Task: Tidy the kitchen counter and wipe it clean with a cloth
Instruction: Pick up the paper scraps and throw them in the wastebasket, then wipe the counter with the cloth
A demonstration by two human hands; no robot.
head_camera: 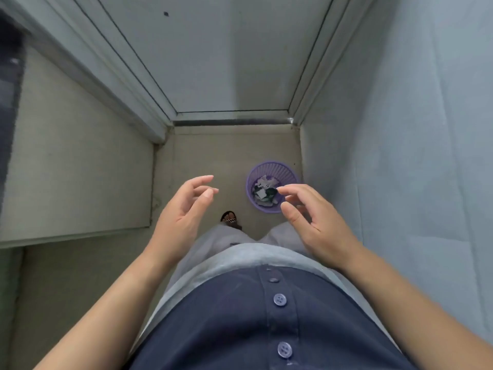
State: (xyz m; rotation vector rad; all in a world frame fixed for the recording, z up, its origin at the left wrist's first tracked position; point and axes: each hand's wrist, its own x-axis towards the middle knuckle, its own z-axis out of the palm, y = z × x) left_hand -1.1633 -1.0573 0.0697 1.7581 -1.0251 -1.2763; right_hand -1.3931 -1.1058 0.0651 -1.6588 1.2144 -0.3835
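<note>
I'm looking straight down at the floor, not at the kitchen counter; neither the counter nor any cloth is in view, so I can't say where they lie from here. My left hand (184, 204) hangs over bare floor with its fingers loosely curled and spread, gripping nothing. My right hand (312, 217) hovers near the right wall, fingertips over the near edge of the purple wastebasket (274, 170), also relaxed and empty. The basket sits on the floor in the far right corner, just beside the wall and short of the closed door (229, 62). Inside it is a heap of crumpled scraps (264, 189), white and dark; they look like paper or wrappers, though they're too small to be sure.

I judge the basket to be light, thin, slatted plastic, slightly springy, so if I had to move it I'd take it by the rim with one hand. The cloth, once I find it, should be soft and limp; I'd bunch it in my palm rather than pinch a corner. One sandalled foot (230, 219) shows between my hands
</note>
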